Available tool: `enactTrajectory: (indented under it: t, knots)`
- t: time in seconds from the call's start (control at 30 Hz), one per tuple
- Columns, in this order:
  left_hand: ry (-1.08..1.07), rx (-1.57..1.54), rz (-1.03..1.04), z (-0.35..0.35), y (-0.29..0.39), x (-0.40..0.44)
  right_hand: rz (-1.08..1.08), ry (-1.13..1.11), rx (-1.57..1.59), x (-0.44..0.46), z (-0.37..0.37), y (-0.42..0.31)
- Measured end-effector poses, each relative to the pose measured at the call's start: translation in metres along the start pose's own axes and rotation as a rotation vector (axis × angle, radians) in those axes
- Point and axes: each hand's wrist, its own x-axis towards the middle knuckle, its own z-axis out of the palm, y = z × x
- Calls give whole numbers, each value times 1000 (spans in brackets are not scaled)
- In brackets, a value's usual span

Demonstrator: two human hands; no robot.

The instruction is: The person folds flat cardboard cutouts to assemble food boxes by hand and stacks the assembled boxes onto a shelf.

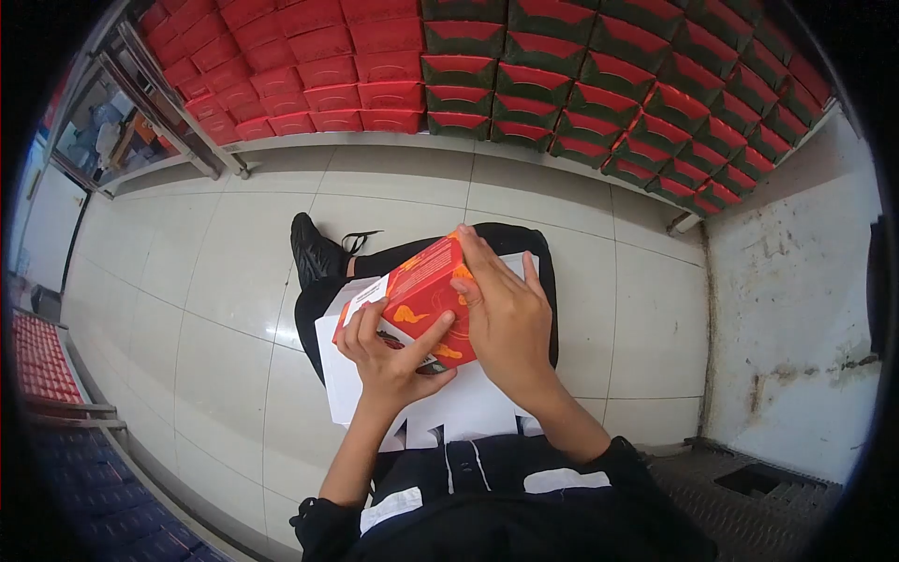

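A red cardboard box (426, 298) with orange patterns and a white panel sits tilted above my lap, between my two hands. My left hand (384, 354) grips its lower left side, with the thumb stretched across the near face. Against the right end presses my right hand (510, 323), fingers along the upper edge and thumb on the near face. Flat white card pieces (478, 398) with cut flaps lie across my lap under the box. Both palms hide parts of the box.
Stacked red boxes (323, 70) and dark green and red boxes (590, 94) fill a rack ahead. Dark blue boxes (103, 496) stand at lower left, beside a tray of small red items (45, 361). A stained white panel (796, 309) rises on the right. My black shoe (314, 251) rests on the tiles.
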Motion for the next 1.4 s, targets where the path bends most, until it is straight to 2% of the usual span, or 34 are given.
enactTrajectory:
  t: [0.07,0.13,0.17,0.2,0.23,0.27,0.3,0.33,0.37,0.43,0.53,0.6,0.63,0.7,0.73,0.8,0.87,0.93,1.03,1.07,1.1,1.2,1.27,1.33,1.37,1.4]
  knots:
    - [23,8,10,1,-2,1,11,-28,12,4,-8,-1]
    - [154,-327,-194,2,-5,6,-106,-214,295,8,-27,6]
    - [220,-332,-247,-2,-4,13,-107,-213,295,9,-29,14]
    - [223,-332,-248,-7,-3,14,-112,-80,488,8,-30,23]
    - [216,-914,-564,-11,-1,14,-115,52,679,8,-28,30]
    - [193,-1498,-873,-17,1,14,-118,46,679,6,-24,31]
    - [314,-1578,-927,-27,8,24,-96,49,735,2,-18,30]
    - [325,-1574,-925,-32,17,32,-77,52,794,-2,-13,26]
    - [467,-1611,-1030,-35,26,39,-27,1,842,-7,-10,16]
    - [613,-1753,-1213,-33,25,47,-18,10,859,-20,0,7]
    - [617,-1745,-1161,-32,37,47,-6,62,802,-24,2,1]
    - [604,-1734,-1127,-32,40,46,-177,192,717,-15,-5,-1]
    - [505,-1760,-1150,-35,41,46,-175,195,717,-8,-13,0]
    - [326,-1737,-1158,-39,41,46,-655,65,395,4,-34,5]
    - [327,-1736,-1161,-40,39,46,-654,63,397,4,-37,5]
    - [238,-1780,-1205,-41,37,46,-696,-78,278,4,-40,4]
    - [200,-1811,-1246,-41,38,46,-687,-49,261,-2,-35,5]
    - [145,-1913,-1375,-41,42,48,-678,-21,244,-3,-31,3]
    - [211,-2086,-1348,-31,42,44,-639,-21,286,0,-26,-4]
    - [275,-2176,-1312,-29,43,45,-418,7,449,0,-27,-8]
    - [213,-2174,-1308,-32,40,44,-193,34,606,0,-28,-10]
    - [130,-2244,-1234,-25,28,30,-168,-45,611,0,-26,17]
    - [164,-2292,-1226,-20,30,29,-126,-60,674,-5,-23,15]
    - [210,-2241,-1262,-17,40,31,352,141,1158,-13,-14,-3]
    - [204,-2243,-1261,-13,44,28,351,146,1156,-17,-12,-3]
    - [304,-2307,-1171,-8,49,21,364,107,1152,-22,-8,-1]
